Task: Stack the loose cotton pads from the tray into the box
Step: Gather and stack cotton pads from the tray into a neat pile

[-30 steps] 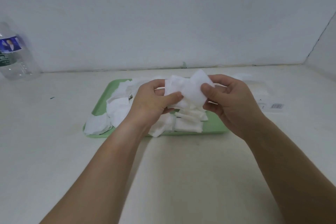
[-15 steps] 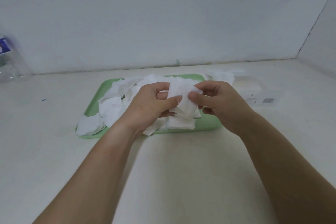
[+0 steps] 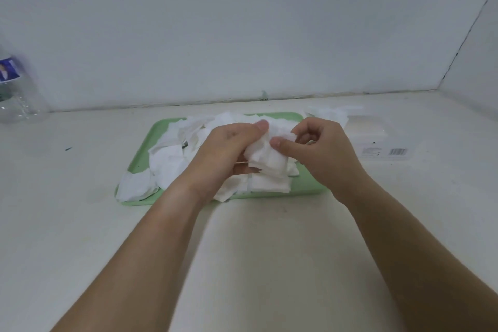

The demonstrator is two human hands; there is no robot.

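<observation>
Both grips are closed on one small stack of cotton pads [image 3: 266,160] above the tray [image 3: 310,187]: left hand [image 3: 226,148] cupping it, right hand [image 3: 320,153] pinching its top. Its edges look uneven; I judge pads could slide out on the way to the box [image 3: 374,137] at right.

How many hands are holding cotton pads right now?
2. The left hand grips a small stack over the green tray; the right hand pinches the same stack's upper edge.

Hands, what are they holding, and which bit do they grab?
Both hold a small stack of cotton pads above the tray. The left hand grips its left side; the right hand pinches its upper right edge.
</observation>
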